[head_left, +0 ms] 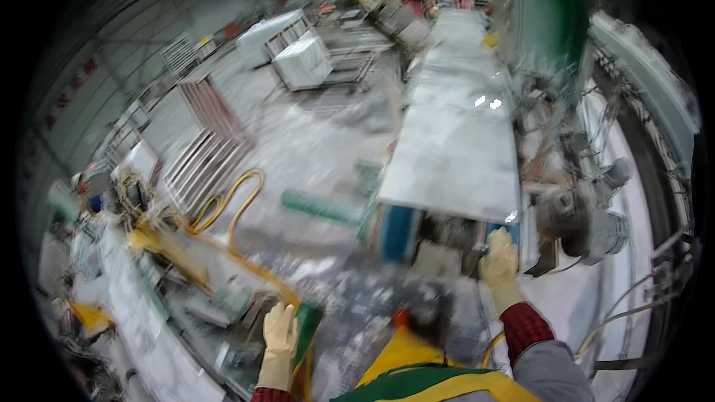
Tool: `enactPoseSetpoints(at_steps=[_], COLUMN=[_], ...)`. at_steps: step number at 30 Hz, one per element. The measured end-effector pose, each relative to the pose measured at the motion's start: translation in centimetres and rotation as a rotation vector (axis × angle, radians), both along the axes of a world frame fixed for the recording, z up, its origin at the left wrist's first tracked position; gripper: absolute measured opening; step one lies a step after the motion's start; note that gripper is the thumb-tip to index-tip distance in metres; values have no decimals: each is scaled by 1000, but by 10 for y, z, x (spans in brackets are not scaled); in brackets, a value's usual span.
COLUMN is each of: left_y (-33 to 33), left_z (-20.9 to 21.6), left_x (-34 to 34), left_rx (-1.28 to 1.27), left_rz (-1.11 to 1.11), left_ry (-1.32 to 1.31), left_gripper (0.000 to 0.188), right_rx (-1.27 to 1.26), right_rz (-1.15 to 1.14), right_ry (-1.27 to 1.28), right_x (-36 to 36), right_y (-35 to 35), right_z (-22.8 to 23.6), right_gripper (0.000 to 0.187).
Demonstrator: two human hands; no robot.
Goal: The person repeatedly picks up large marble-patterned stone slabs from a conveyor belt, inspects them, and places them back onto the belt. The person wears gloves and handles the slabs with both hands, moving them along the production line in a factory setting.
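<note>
My left hand [280, 333], in a cream glove, hangs at the lower left with its fingers stretched out and nothing visible in it. Close beside it is a green and yellow edge [307, 324]. My right hand [500, 259], gloved the same way, reaches forward to the near end of a long white slab [454, 149]. Its fingertips are over a blue strip [398, 232] of the roller bed just below the slab's edge. Blur hides whether those fingers are curled or touch the slab.
Right of the slab stands machinery with a motor [607, 234] and a tall green housing [555, 15]. A yellow hose [242, 205] loops on the wet floor near a green bar [320, 207]. White blocks [304, 63] and slatted racks [205, 167] stand farther left.
</note>
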State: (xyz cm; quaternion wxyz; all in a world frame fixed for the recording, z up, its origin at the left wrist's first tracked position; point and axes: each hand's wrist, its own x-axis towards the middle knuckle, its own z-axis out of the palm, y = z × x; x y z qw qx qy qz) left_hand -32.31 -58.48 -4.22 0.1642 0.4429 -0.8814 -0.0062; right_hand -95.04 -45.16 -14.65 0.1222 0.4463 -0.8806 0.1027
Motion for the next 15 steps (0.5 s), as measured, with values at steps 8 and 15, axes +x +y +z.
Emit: enactPoseSetpoints(at_steps=[8,15], left_y=[216,327], left_z=[17,-5], left_x=[177,228], left_rx=[36,72], left_rz=[539,977], left_ry=[-93,-107], left_gripper=[36,46], right_rx=[-48,492], right_rz=[155,183], right_ry=[-203,-344], right_x=[23,75], right_y=[33,99], right_z=[-7,-71], right_gripper=[91,83])
